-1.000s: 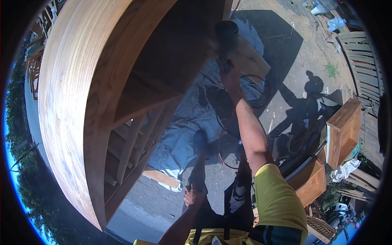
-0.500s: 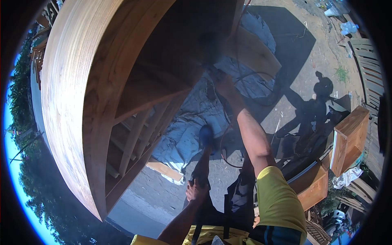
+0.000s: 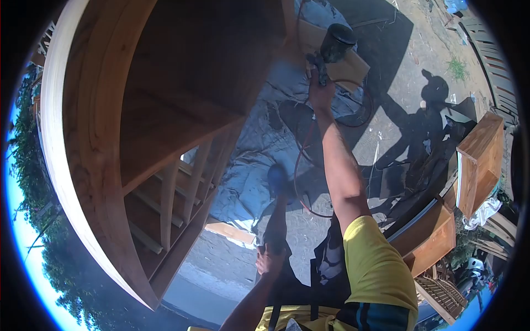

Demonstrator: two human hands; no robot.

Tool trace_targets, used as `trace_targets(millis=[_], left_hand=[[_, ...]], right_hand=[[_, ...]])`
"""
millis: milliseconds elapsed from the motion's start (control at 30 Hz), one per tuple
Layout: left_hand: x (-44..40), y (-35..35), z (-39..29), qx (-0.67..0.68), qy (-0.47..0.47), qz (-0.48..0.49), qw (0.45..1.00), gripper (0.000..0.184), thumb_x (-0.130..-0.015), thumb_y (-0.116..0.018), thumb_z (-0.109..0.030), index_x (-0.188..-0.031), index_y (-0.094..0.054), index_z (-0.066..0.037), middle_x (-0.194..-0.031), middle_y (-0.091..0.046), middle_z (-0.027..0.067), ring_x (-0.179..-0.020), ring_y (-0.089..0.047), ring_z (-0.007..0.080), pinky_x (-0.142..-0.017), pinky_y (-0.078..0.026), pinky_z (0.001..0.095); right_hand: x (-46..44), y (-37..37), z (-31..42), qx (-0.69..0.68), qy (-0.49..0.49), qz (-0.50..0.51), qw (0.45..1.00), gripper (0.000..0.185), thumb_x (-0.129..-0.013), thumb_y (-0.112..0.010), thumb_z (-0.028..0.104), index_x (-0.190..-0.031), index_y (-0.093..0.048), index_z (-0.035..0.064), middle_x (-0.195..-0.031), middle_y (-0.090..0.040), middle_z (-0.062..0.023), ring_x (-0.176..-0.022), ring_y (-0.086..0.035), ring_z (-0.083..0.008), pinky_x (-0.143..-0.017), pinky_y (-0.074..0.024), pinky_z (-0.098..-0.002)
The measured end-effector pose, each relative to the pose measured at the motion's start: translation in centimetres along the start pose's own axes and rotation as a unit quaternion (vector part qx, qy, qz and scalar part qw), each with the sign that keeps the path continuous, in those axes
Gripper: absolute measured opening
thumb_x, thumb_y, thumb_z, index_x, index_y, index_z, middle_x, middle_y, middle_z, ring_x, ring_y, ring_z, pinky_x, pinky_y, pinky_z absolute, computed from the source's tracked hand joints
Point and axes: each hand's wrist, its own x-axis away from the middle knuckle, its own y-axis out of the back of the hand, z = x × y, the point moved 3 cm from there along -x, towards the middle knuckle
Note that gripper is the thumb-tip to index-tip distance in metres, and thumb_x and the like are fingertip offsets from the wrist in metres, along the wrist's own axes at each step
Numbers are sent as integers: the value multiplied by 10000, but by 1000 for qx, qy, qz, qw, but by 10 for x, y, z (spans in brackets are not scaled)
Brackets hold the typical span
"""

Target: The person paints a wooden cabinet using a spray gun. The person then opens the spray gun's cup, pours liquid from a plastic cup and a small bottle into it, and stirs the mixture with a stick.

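My right hand (image 3: 322, 95) is wrapped round the grip of a spray gun (image 3: 316, 63) with a dark cup (image 3: 338, 43). A thin hose (image 3: 298, 165) trails below it. Hazy mist hangs between the gun and a large curved wooden cabinet (image 3: 99, 110) on the left, partly blurring its dark inner side. Inside that cabinet are a shelf (image 3: 182, 129) and several slats (image 3: 169, 204). My left hand (image 3: 269, 258) rests on my bent leg, fingers laid over it, holding no tool.
A crumpled pale sheet (image 3: 248, 193) covers ground beneath the cabinet. Wooden boards (image 3: 350, 69) lie on it behind the gun. To the right are wooden drawers (image 3: 433, 237), another wooden box (image 3: 483, 165) and a slatted wooden piece (image 3: 488, 66). My shadow falls across the ground.
The spray gun in my right hand has moved right and away from the cabinet, and its cup shows more clearly. The cabinet sits further left in view. My left hand stays on my leg.
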Motion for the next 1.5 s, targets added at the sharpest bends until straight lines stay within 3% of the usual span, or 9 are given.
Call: trace_targets(millis=[167,233,567,733,800,933,1233,1400,1500], left_hand=[[6,-3,-5,-25,-11,-28,999,800,-833,-725,-605,-1503,-495,-234,-1462,-493,297,-1286,-580,499,-1009,-533,568],[8,-3,-12,-34,-7,-17,999,803,-829,-734,-602,-1501,-495,-231,-1434,-496,285,-1274,-585,493,-998,-534,571],[4,-21,-26,-78,23,-17,997,838,-802,-791,-588,-1504,-482,-251,-1360,-505,223,-1246,-602,454,-1005,-521,565],[2,-26,-27,-90,15,-35,995,856,-792,-800,-588,-1511,-473,-258,-1349,-508,213,-1247,-602,451,-1011,-522,562],[5,-26,-29,-90,20,-33,995,863,-789,-803,-587,-1514,-468,-259,-1349,-507,213,-1249,-600,451,-1013,-521,563],[3,-27,-34,-83,20,-17,996,862,-791,-801,-576,-1514,-434,-281,-1439,-448,263,-1288,-568,476,-1032,-512,574],[7,-18,-39,-67,25,-32,997,861,-785,-803,-562,-1506,-434,-271,-1454,-449,264,-1301,-559,469,-1039,-511,564],[6,-6,-46,-52,30,-33,998,875,-791,-794,-564,-1530,-446,-251,-1461,-452,246,-1314,-555,451,-1055,-506,550],[14,0,-49,-24,47,-24,998,894,-801,-783,-568,-1557,-443,-236,-1478,-448,238,-1339,-541,437,-1077,-494,538]], right_hand=[[-21,17,-57,-73,-71,0,995,449,-989,-718,430,-1004,-759,-17,-761,-719,-88,-695,-662,-170,-666,-513,-373],[-7,22,-77,-29,-155,90,983,447,-981,-730,439,-1022,-767,-5,-760,-716,-72,-700,-671,-172,-658,-511,-363],[96,47,-117,-67,-147,225,961,397,-996,-732,401,-1022,-767,6,-724,-697,-32,-650,-640,-116,-612,-501,-337],[126,58,-118,-20,-183,303,935,474,-982,-730,481,-1045,-759,12,-703,-698,-88,-655,-677,-163,-643,-529,-363],[129,60,-108,20,-163,363,917,464,-985,-719,474,-1078,-756,22,-795,-750,-155,-749,-755,-261,-699,-562,-395],[109,60,-76,33,6,282,959,393,-998,-698,414,-1174,-738,65,-947,-768,-219,-965,-739,-440,-788,-573,-464],[-2,50,24,85,76,130,985,454,-995,-702,433,-1131,-725,0,-894,-728,-289,-906,-733,-449,-754,-564,-440],[-1,42,32,187,155,154,958,480,-990,-700,464,-1131,-732,6,-819,-732,-248,-849,-739,-436,-727,-554,-462],[35,46,24,133,75,240,959,449,-986,-695,474,-1147,-738,57,-941,-742,-282,-947,-716,-468,-788,-572,-496]])
